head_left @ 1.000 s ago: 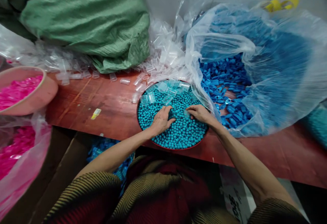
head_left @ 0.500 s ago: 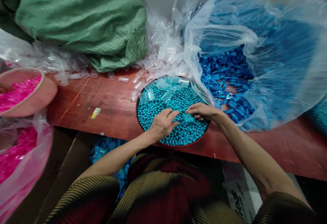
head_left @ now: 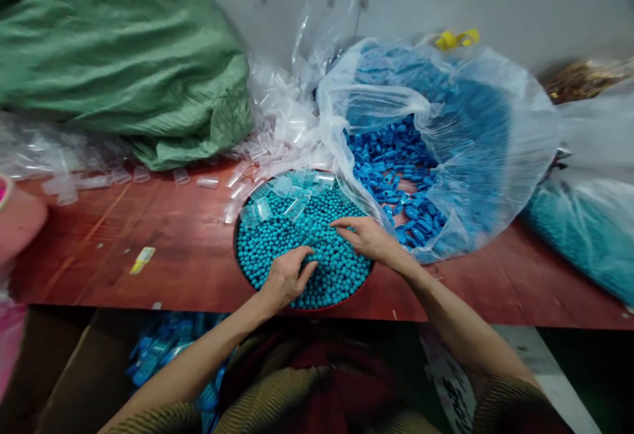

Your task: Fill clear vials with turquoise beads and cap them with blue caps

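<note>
So if the round tray [head_left: 236,246] on the red table [head_left: 193,279] is your clock, it's pretty much full of turquoise beads [head_left: 265,255], with a few clear pieces [head_left: 263,209] on top from about 10 to 12. The left hand [head_left: 287,275] is over the rim at 7 and the right hand [head_left: 364,236] comes in around 3, so most of the beads sit at 12 from the left one and 9 from the right one.

Left hand is half curled, thumb and forefinger bent like a C with a bit of a gap at the tips. Right hand has its fingers close together, pointing to 9, low over the beads. Honestly can't tell if either is pinching a clear piece or touching beads; see-through stuff on turquoise is a pain to make out. The right thumb is mostly hidden too.

Up at 2 there's a plastic bag [head_left: 525,123] with blue pieces [head_left: 419,219] in its mouth. The green sack [head_left: 163,71] at 10 and the pink bowl [head_left: 22,222] at 9 both get cut off by the frame, and the far right is blurry.
</note>
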Motion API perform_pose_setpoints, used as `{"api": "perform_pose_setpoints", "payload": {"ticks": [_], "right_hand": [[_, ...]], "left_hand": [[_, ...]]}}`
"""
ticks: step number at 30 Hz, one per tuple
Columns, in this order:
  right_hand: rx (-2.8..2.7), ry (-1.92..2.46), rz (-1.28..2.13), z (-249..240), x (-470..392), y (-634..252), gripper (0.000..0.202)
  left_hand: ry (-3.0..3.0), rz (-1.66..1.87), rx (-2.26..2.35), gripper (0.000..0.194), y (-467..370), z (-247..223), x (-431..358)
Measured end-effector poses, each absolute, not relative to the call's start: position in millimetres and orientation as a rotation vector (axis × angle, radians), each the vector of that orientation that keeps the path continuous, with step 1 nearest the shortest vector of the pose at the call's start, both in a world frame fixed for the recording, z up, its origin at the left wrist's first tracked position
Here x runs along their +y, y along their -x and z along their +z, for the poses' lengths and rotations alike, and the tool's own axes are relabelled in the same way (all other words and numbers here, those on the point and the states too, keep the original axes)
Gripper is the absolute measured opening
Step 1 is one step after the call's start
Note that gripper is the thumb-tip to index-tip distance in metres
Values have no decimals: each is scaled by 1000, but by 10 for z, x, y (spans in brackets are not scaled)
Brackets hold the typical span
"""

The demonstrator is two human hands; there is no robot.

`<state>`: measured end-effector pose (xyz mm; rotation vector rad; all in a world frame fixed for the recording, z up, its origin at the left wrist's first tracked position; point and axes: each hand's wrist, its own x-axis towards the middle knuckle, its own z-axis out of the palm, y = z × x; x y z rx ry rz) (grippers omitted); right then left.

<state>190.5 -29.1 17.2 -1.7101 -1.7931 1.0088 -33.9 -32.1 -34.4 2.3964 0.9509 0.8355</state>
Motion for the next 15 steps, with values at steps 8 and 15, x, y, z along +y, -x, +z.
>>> {"api": "perform_pose_setpoints", "payload": {"ticks": [8,15], "right_hand": [[-1209,1962,322,-402,274,-3246,44],[-1197,1873,628,-525,867,-3114,45]], "left_hand": [[-2159,804,1024,17,336,-392,-267],[-2015,694,1103,16,319,-313,-240]]}}
